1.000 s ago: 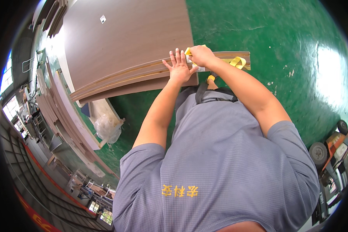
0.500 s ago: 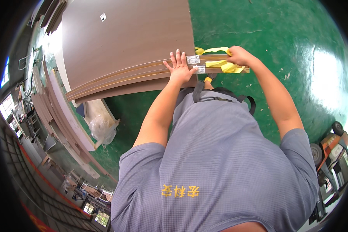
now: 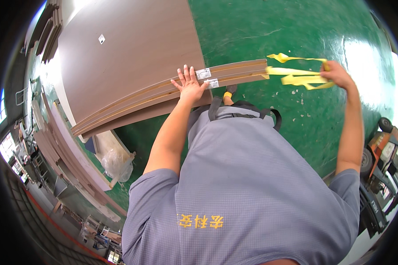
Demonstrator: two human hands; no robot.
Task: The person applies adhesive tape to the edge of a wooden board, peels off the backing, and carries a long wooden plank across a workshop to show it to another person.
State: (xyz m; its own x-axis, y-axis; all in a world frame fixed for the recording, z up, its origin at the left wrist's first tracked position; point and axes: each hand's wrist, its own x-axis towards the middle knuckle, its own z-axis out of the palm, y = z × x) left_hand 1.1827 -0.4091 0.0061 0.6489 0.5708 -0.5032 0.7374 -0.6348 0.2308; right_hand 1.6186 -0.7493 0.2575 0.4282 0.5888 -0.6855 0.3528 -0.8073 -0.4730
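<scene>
Long, narrow brown boards (image 3: 241,74) lie side by side on a large flat brown panel (image 3: 132,53), their right ends sticking out past its edge. My left hand (image 3: 191,89) rests on them with fingers spread, beside two white labels (image 3: 203,73). Out to the right, my right hand (image 3: 339,77) is closed around crumpled yellow tape (image 3: 303,80). Its strips trail leftward toward the board ends; one reaches the end of the boards, where a bit of yellow shows at the corner.
Green floor (image 3: 247,31) surrounds the panel. To the left are a clear plastic bag (image 3: 117,164) and stacked long boards (image 3: 59,152). An orange and black forklift (image 3: 378,152) stands at the right. My foot (image 3: 229,92) is just below the boards.
My right hand has pulled away to the right from the board ends, drawing the yellow tape out into long strips. My left hand stays spread on the boards.
</scene>
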